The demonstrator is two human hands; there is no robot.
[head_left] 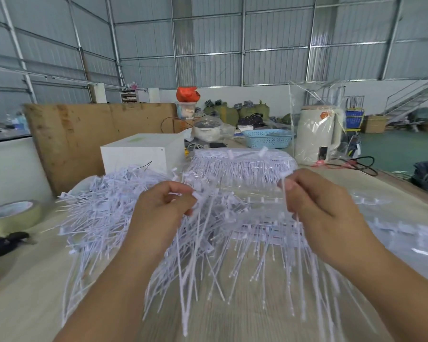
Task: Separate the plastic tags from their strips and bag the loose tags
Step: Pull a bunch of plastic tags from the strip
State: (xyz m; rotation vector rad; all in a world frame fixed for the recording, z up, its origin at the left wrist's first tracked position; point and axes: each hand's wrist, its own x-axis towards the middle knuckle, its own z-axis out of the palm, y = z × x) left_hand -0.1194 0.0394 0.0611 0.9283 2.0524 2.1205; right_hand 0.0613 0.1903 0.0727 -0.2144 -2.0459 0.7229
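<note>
White, thin and springy, the long plastic tags on their strip (235,225) hung in a fringe between the two hands, above the pale wood-grain table (232,314). The left hand (163,213) pinched a few tag heads at nine o'clock of the strip, and the right hand (314,206) pinched the strip's other end at three o'clock. Pulling well here probably meant gripping close to the heads and twisting sideways rather than tugging the slender tails, which looked likely to bend or tangle. A bristly heap of loose white tags (104,206) lay at ten o'clock, just beside the left hand. Glossy clear bags of unseparated strips (242,161) sat at twelve o'clock; a roll of clear tape (10,215) lay far left.
</note>
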